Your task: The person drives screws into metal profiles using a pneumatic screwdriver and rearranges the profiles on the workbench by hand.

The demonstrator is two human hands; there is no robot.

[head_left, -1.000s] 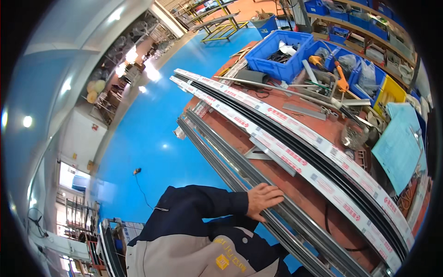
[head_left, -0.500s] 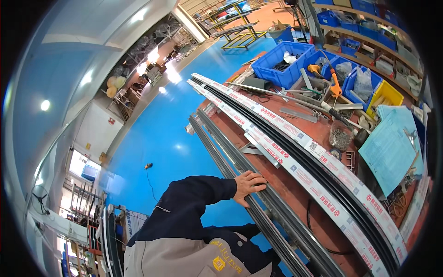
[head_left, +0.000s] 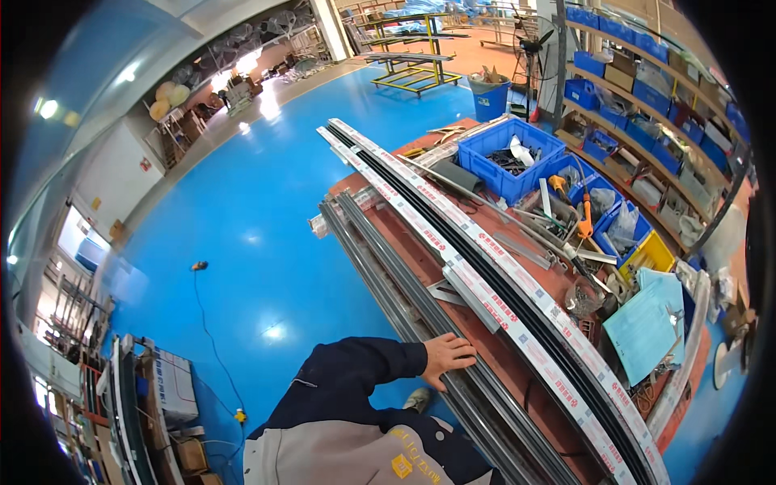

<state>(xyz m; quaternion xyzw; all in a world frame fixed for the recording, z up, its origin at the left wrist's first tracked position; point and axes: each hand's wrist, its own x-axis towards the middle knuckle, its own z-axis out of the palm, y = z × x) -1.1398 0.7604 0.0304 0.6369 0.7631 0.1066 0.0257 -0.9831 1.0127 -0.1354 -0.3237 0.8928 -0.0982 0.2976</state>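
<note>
My left hand (head_left: 449, 358), coming out of a dark navy sleeve (head_left: 364, 364), lies across long grey metal profiles. Its fingers stretch over the right-hand profile (head_left: 394, 259), and the thumb points down toward the left-hand profile (head_left: 362, 259). These two run side by side along the bench's left edge. To their right are long profiles in white protective film (head_left: 529, 356) with red print, with black lengths (head_left: 505, 283) between them. A short, light-coloured piece (head_left: 473, 299) lies against the filmed profile. My right hand is out of view.
On the red bench (head_left: 412, 279), blue bins (head_left: 511, 184), an orange-handled tool (head_left: 585, 222) and light-blue sheets (head_left: 644, 327) lie at the right. Shelves (head_left: 638, 113) stand behind. A cable (head_left: 212, 335) crosses the blue floor at left; a yellow rack (head_left: 416, 77) stands far off.
The view has shifted, showing more floor at left and more shelving at right. My left hand remains on the grey profiles, its fingers now stretched flatter over the right-hand one.
</note>
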